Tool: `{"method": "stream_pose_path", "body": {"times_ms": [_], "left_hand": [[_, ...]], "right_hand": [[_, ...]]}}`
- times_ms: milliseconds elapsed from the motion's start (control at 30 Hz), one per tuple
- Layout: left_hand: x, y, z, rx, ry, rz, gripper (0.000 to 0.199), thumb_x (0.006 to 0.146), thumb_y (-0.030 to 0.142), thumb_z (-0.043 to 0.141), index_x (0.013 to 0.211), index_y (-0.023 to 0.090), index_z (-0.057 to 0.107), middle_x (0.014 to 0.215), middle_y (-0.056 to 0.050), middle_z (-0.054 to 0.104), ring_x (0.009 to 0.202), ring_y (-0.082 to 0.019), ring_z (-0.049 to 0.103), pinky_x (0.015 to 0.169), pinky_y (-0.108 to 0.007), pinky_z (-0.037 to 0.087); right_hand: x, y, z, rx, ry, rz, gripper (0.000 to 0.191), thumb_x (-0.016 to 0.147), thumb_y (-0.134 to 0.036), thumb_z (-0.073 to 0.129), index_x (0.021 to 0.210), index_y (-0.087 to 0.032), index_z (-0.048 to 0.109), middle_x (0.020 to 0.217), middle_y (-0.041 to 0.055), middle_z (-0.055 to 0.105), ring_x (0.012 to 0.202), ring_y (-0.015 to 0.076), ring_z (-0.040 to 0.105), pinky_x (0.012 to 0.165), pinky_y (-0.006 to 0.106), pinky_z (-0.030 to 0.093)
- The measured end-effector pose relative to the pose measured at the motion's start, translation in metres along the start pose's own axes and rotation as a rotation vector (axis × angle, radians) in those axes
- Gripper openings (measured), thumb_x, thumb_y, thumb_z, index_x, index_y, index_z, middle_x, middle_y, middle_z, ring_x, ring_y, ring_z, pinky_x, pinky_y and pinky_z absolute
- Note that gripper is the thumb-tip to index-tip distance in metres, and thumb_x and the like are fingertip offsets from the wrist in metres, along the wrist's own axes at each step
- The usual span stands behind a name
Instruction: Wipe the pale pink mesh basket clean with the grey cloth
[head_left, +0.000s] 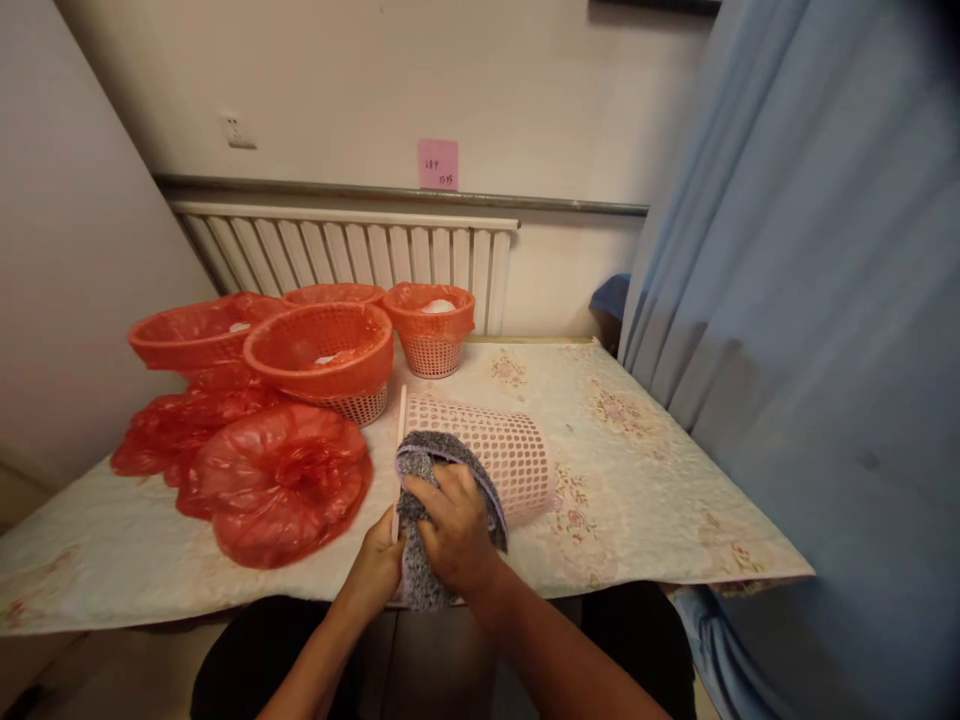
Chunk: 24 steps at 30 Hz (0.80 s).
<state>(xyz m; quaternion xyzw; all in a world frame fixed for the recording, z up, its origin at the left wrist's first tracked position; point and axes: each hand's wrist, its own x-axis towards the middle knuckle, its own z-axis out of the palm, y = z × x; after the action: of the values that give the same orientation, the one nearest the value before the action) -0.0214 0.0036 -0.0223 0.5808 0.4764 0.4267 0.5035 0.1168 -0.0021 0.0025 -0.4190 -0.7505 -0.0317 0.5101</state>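
A pale pink perforated wastebasket [517, 450] lies on its side on the table, its rim toward the left. My left hand [382, 555] grips the near part of that rim. In my right hand [454, 525] is a grey cleaning cloth [427, 580] with a lilac edge, pressed against the near side of the basket by the rim. The fingers of my right hand are bent over the cloth, and one end of it hangs down at the table's front edge. Part of the basket is hidden behind the cloth and hand.
Several wastebaskets lined with red bags, such as one [322, 350], stand at the back left. Filled-looking red plastic bags [285, 490] lie in front of them. A flowered cloth covers the table [645, 500]. A radiator [375, 250] is behind; a blue curtain [795, 350] hangs right.
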Motion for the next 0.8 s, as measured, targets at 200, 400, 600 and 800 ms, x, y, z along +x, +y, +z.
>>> {"method": "stream_pose_path", "body": {"times_ms": [200, 400, 600, 800], "left_hand": [[0.005, -0.006, 0.000, -0.051, -0.033, 0.012, 0.045, 0.079, 0.037, 0.063, 0.117, 0.012, 0.060, 0.103, -0.009, 0.073, 0.098, -0.025, 0.066, 0.091, -0.036, 0.050], [0.003, -0.011, 0.000, -0.058, -0.063, 0.050, 0.045, 0.080, 0.037, 0.063, 0.117, 0.010, 0.061, 0.114, -0.013, 0.070, 0.105, -0.027, 0.064, 0.097, -0.038, 0.046], [0.001, -0.019, -0.003, -0.018, -0.065, 0.048, 0.045, 0.080, 0.038, 0.062, 0.114, 0.009, 0.063, 0.112, -0.013, 0.071, 0.104, -0.029, 0.064, 0.097, -0.041, 0.046], [0.001, -0.023, -0.005, -0.034, -0.096, 0.070, 0.044, 0.080, 0.038, 0.061, 0.113, 0.009, 0.063, 0.113, -0.013, 0.071, 0.105, -0.028, 0.064, 0.098, -0.041, 0.046]], "right_hand": [[0.009, 0.042, -0.026, -0.082, -0.008, 0.130, 0.056, 0.072, -0.001, 0.042, 0.121, -0.020, 0.061, 0.115, 0.0087, 0.058, 0.107, 0.0233, 0.047, 0.097, 0.040, 0.042], [-0.014, 0.100, -0.052, -0.236, 0.169, 0.269, 0.050, 0.075, -0.003, 0.040, 0.117, -0.018, 0.062, 0.110, 0.0084, 0.062, 0.108, 0.0237, 0.049, 0.097, 0.043, 0.041], [-0.058, 0.100, -0.057, -0.319, 0.326, 0.425, 0.045, 0.078, -0.009, 0.039, 0.116, -0.016, 0.062, 0.113, 0.0107, 0.062, 0.108, 0.0255, 0.050, 0.098, 0.047, 0.041], [-0.082, 0.063, -0.033, -0.207, 0.399, 0.530, 0.042, 0.080, -0.013, 0.042, 0.117, -0.017, 0.061, 0.116, 0.0118, 0.060, 0.114, 0.0258, 0.052, 0.102, 0.048, 0.040]]}}
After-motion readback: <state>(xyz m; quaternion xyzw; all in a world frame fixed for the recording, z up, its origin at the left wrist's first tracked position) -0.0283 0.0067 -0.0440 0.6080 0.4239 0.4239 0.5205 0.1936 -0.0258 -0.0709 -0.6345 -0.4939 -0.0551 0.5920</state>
